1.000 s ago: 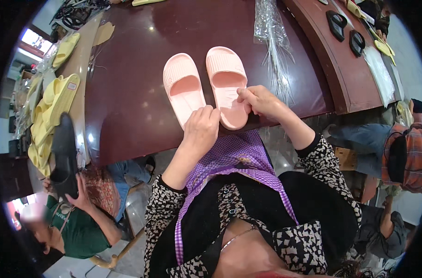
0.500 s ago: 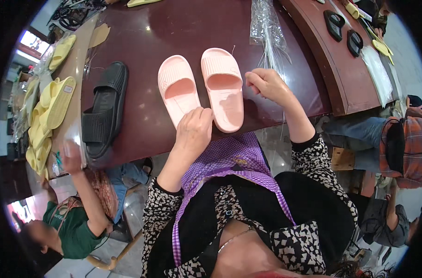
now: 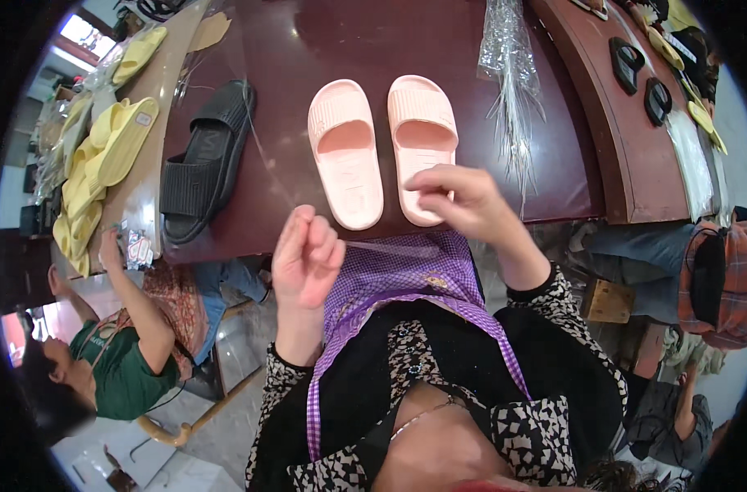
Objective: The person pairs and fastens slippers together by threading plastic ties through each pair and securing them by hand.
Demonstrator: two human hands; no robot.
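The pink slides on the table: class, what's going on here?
A person in a purple checked apron works bare-handed over two pink slides lying side by side on the dark red table. Their left hand is raised near the table edge, perhaps pinching a thin clear strand. The right hand hovers over the right slide; contact is unclear. Black slides lie to the left.

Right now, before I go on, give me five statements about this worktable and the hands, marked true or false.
1. Two pink slippers lie side by side on the table. True.
2. The left hand is inside a pink slipper. False: it is raised, apart from both.
3. Black slippers lie left of the pink pair. True.
4. The right hand overlaps the left pink slipper in view. False: it overlaps the right one.
5. A clear bag lies right of the pink pair. True.
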